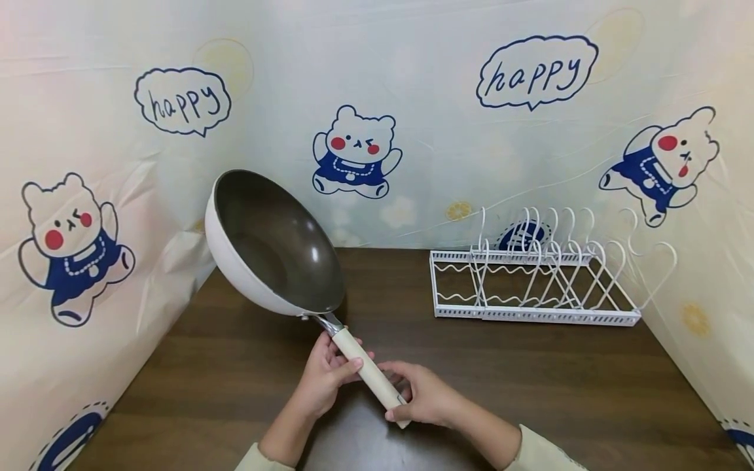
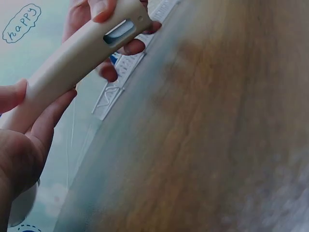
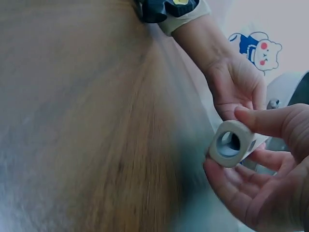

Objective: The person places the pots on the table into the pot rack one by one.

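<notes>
A deep frying pan (image 1: 277,248), white outside and dark brown inside, is held tilted above the table with its open side turned to the right and toward me. Its cream handle (image 1: 370,373) slants down to the right. My left hand (image 1: 326,374) grips the handle near the metal neck, thumb on top. At the handle's end, my right hand (image 1: 427,396) pinches it between thumb and fingers. In the right wrist view the hollow end of the handle (image 3: 231,144) shows between the right thumb and fingers. A slot in the handle (image 2: 119,32) appears in the left wrist view.
A white wire rack (image 1: 536,314) with several upright curved dividers stands on the brown wooden table (image 1: 247,392), back right. Behind and at both sides hangs a pale cloth (image 1: 436,150) printed with cartoon bears.
</notes>
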Tool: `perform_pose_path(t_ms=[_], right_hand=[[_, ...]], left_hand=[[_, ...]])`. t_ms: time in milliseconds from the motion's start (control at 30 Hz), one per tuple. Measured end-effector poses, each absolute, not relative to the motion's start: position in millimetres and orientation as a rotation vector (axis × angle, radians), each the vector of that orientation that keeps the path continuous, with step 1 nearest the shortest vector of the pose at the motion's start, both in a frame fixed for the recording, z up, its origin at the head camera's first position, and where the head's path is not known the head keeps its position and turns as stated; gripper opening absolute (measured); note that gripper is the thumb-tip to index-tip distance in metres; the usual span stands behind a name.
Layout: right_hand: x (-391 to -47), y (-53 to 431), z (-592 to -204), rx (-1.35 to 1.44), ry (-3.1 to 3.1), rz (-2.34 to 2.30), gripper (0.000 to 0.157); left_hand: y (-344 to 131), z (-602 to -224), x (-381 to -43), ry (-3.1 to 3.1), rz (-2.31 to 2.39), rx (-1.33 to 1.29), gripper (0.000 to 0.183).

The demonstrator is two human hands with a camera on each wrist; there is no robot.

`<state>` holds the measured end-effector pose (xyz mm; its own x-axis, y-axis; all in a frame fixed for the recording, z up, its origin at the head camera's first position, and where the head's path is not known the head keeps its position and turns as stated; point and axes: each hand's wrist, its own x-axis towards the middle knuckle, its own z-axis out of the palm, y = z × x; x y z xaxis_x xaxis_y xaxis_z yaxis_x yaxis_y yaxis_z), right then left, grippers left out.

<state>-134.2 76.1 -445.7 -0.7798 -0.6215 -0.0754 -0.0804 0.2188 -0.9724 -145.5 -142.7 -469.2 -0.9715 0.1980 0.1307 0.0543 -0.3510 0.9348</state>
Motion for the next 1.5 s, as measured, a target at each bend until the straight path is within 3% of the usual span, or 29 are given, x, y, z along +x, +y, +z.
perform_pose_path(t_ms=[300,667,1033,1233,1500], right_hand=[[-134,72,-441,-0.818,2.415,-1.195,0.079],[-134,78,-445,-0.686,1.905,-1.54,0.079],[-140,95,-474,-0.847,1.301,-1.67,0.078],[-134,99,-485,-0.873,1.224,-1.725,0.08],[-132,101,-481,-0.894,1.303,-1.741,0.082]], left_hand=[[-137,-462,-141,1.83,2.418,0.208,0.064],[-135,-457,-136,1.832,2.406,0.153,0.063],[-134,-458,-130,1.849,2.349,0.159,0.064],[-131,-455,-127,1.804,2.381,0.267,0.069],[-123,-452,-128,1.795,2.439,0.192,0.08]])
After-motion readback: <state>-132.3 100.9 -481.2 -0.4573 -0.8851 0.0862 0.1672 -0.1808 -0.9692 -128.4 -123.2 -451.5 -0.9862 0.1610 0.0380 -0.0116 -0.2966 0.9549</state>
